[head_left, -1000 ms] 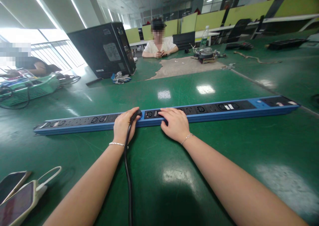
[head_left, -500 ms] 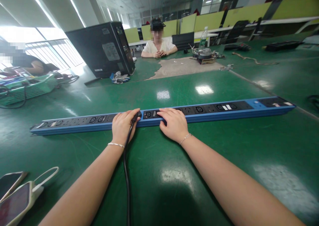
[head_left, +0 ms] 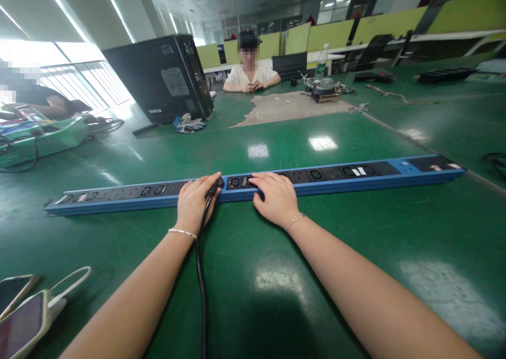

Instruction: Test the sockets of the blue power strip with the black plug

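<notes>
The step in hand appears to be work with a black plug (head_left: pixel 215 185) at the middle of a long blue power strip (head_left: pixel 240 195), one hand managing the plug while the other steadies the strip. The left hand (head_left: pixel 193 201) pinches the plug between thumb and fingers (head_left: pixel 205 180), close to the plain blue section that divides the sockets. Whether the plug sits in a socket or only rests against the top cannot be told, as the hand covers that spot. The right hand (head_left: pixel 275 198) lies over the strip just beside it, its fingers (head_left: pixel 264 177) close together and bent over the black face, its thumb apart from them by the near edge; whether they grip or merely press cannot be told.

The next move, as far as can be judged, calls for keeping the plug square to the sockets and the strip from sliding.

The strip lies crosswise on the green surface (head_left: pixel 253 251) in front of the person, face up and slightly aslant. Its sides are blue, its face black, with slotted sockets and recessed rectangular ones, and small white labels (head_left: pixel 359 171) toward the right end. A black cable (head_left: pixel 202 285) hangs from the plug past the wrist toward the person.
</notes>
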Motion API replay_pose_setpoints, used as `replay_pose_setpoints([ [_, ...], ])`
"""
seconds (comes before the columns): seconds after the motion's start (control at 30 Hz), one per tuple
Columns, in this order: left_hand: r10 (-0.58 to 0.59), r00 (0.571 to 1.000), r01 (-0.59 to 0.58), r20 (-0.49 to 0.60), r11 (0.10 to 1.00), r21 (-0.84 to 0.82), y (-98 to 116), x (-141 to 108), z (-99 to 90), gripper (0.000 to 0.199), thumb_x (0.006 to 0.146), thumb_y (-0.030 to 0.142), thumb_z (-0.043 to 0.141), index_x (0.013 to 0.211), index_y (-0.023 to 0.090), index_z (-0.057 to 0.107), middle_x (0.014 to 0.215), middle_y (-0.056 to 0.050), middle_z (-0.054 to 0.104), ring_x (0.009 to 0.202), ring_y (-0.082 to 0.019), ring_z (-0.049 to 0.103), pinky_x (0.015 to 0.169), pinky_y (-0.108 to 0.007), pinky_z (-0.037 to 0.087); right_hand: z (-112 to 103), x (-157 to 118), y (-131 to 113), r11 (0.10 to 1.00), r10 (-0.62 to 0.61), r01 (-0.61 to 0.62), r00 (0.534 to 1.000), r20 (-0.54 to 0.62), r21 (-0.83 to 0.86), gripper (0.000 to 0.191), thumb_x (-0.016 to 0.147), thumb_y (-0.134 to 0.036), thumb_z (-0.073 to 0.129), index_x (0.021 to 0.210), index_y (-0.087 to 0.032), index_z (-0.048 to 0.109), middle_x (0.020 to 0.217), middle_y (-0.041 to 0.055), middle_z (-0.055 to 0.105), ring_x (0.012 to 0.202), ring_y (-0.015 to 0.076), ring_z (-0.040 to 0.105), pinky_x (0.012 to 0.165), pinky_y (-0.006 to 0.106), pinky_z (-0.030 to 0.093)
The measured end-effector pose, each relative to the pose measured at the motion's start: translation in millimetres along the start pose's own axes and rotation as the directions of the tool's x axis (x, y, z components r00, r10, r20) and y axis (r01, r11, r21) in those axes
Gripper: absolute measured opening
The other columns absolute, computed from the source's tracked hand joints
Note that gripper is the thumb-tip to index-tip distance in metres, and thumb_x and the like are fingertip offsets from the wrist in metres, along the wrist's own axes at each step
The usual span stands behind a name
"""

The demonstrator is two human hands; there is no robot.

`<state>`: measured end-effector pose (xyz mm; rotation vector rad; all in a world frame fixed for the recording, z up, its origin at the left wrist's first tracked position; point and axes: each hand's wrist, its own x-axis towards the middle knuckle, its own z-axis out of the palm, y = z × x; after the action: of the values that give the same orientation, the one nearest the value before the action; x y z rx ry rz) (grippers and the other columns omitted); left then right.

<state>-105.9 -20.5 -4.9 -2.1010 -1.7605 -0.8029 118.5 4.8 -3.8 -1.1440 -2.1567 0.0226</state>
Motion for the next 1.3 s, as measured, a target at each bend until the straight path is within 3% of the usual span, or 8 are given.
replay_pose_setpoints([
  [0.33, -0.02, 1.0, 0.019, 0.022, 1.0, 0.02, -2.2, 1.8, 0.0, 0.037, 0.088, 0.039, 0.047, 0.123, 0.031, 0.054, 0.113, -0.004, 0.065, 0.102, -0.021, 0.059, 0.096, -0.04, 0.038, 0.3, 0.0, -0.1, 1.0, 0.015, -0.015, 1.0, 0.003, 0.009, 0.036, 0.078, -0.021, 0.05, 0.112, -0.023, 0.061, 0.122, 0.0018, 0.061, 0.114, 0.0202, 0.05, 0.098, 0.039, 0.033],
  [0.6, -0.052, 0.997, 0.052, 0.057, 0.999, -0.003, -1.6, 4.9, 0.1, 0.035, 0.088, 0.037, 0.048, 0.122, 0.033, 0.054, 0.112, -0.002, 0.067, 0.102, -0.02, 0.06, 0.092, -0.037, 0.041, 0.3, 1.0, -0.3, 0.999, 0.04, -0.04, 0.999, 0.012, 0.015, 0.049, 0.071, -0.011, 0.045, 0.116, -0.02, 0.06, 0.12, 0.004, 0.062, 0.113, 0.0205, 0.051, 0.098, 0.037, 0.033],
  [0.9, -0.001, 0.998, 0.004, 0.055, 0.998, -0.061, -2.7, 4.9, -1.5, 0.033, 0.087, 0.035, 0.05, 0.119, 0.03, 0.056, 0.113, -0.002, 0.067, 0.101, -0.019, 0.061, 0.093, -0.036, 0.042, 1.8, 1.0, 10.0, 0.966, 0.218, -0.232, 0.968, -0.124, -0.114, 0.05, 0.071, -0.015, 0.045, 0.119, -0.013, 0.057, 0.124, 0.0087, 0.059, 0.121, 0.0258, 0.044, 0.106, 0.045, 0.022],
  [1.17, -0.058, 0.995, 0.062, 0.087, 0.997, -0.041, 2.1, 7.1, -4.1, 0.035, 0.086, 0.037, 0.052, 0.121, 0.032, 0.055, 0.111, -0.001, 0.067, 0.103, -0.02, 0.061, 0.094, -0.036, 0.041, -8.0, -4.5, 20.6, 0.922, 0.285, -0.285, 0.958, -0.039, -0.262, 0.057, 0.07, -0.02, 0.048, 0.126, -0.012, 0.051, 0.137, 0.0128, 0.047, 0.128, 0.0312, 0.035, 0.105, 0.052, 0.022],
  [1.3, -0.064, 0.993, 0.069, 0.096, 0.996, -0.059, 3.0, 7.4, -4.7, 0.035, 0.086, 0.037, 0.051, 0.12, 0.032, 0.056, 0.111, -0.002, 0.067, 0.103, -0.02, 0.06, 0.094, -0.036, 0.041, -19.6, -12.5, 32.2, 0.923, 0.237, -0.215, 0.971, 0.033, -0.32, 0.066, 0.068, -0.022, 0.052, 0.132, -0.012, 0.044, 0.14, 0.0122, 0.043, 0.13, 0.0316, 0.033, 0.105, 0.049, 0.025],
])
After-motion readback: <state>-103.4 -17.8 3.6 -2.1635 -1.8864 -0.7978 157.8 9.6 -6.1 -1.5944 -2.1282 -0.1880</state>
